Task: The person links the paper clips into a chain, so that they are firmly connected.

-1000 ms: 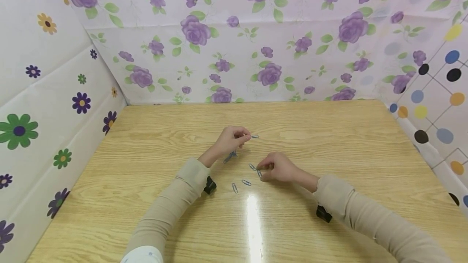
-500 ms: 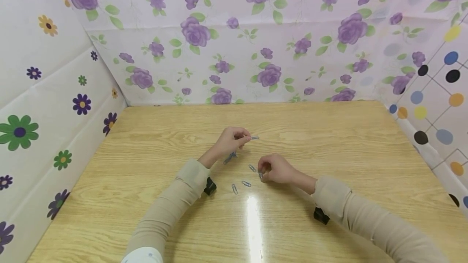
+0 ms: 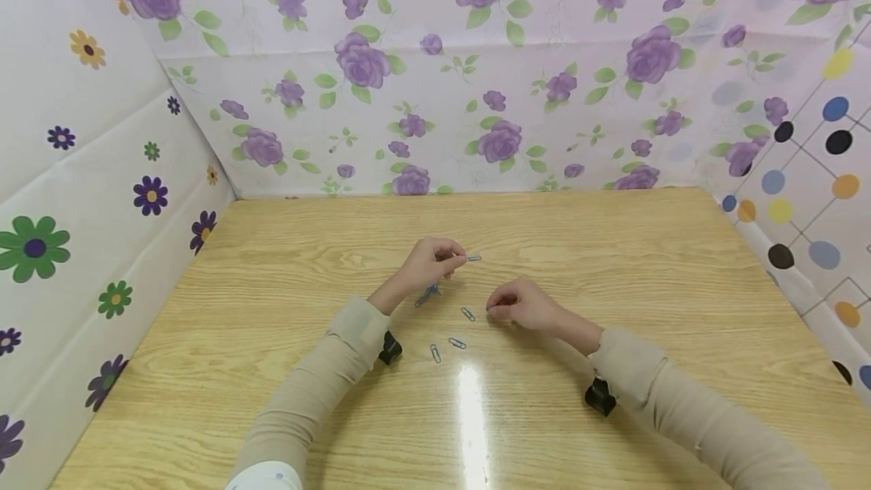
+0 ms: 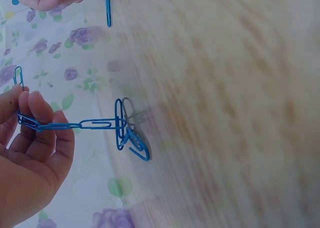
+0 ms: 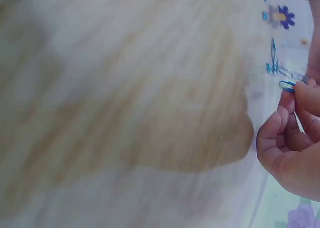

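My left hand (image 3: 432, 259) pinches a blue paper clip (image 4: 19, 77) above the table, with one loop sticking out past the fingertips. From it a chain of linked blue paper clips (image 4: 97, 124) runs down past the fingers, its far end bunched on the wood. Between thumb and fingertips of my right hand (image 3: 524, 305) is a single blue paper clip (image 5: 286, 86), seen in the right wrist view. The hands are apart, the right one nearer to me. Three loose paper clips lie close by: one left of the right hand (image 3: 468, 314), two nearer me.
The wood-grain table (image 3: 306, 248) spreads out around both hands. A floral sheet (image 3: 435, 97) hangs behind it, with patterned sheets at both sides. Black wrist cameras sit beneath the sleeves. A bright light reflection crosses the table in front.
My right hand has picked a paper clip up off the table and raised it, shifting slightly right and away from me. The left hand keeps its pinch and has hardly moved.
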A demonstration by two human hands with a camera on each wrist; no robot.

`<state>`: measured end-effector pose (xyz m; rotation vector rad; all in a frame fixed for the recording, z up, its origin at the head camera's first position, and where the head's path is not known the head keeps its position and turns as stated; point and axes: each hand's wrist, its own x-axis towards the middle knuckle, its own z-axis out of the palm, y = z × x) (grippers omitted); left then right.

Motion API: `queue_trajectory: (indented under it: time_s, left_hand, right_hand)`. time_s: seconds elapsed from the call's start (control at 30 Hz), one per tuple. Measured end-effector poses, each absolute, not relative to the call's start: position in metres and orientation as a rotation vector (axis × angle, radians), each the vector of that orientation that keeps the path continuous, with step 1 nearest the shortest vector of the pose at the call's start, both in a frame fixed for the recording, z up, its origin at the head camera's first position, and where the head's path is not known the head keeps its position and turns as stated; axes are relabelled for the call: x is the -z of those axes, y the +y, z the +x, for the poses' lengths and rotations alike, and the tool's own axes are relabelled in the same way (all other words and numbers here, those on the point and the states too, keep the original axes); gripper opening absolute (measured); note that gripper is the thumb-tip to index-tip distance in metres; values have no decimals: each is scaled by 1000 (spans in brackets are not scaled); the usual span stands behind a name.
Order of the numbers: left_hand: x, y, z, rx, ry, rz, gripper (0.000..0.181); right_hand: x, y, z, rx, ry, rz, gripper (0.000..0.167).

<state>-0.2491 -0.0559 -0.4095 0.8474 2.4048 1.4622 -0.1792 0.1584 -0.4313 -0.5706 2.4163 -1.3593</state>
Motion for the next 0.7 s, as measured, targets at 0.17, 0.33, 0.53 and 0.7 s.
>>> queue_trajectory:
  time_s: [0.17, 0.33, 0.53, 0.7]
  left_hand:
    - [399, -55, -241, -1457, 2401, 857, 19]
    - [378, -55, -226, -1436, 2404, 892, 16]
    - [389, -55, -233, -1442, 2411, 878, 17]
    - [409, -55, -246, -1450, 2422, 870, 18]
  right_hand:
    - [429, 163, -185, 1517, 2245, -467, 14]
    - [426, 165, -189, 1577, 2176, -416, 22]
    - [424, 166, -193, 1596, 2206, -432, 21]
    - [421, 167, -193, 1598, 2222, -411, 21]
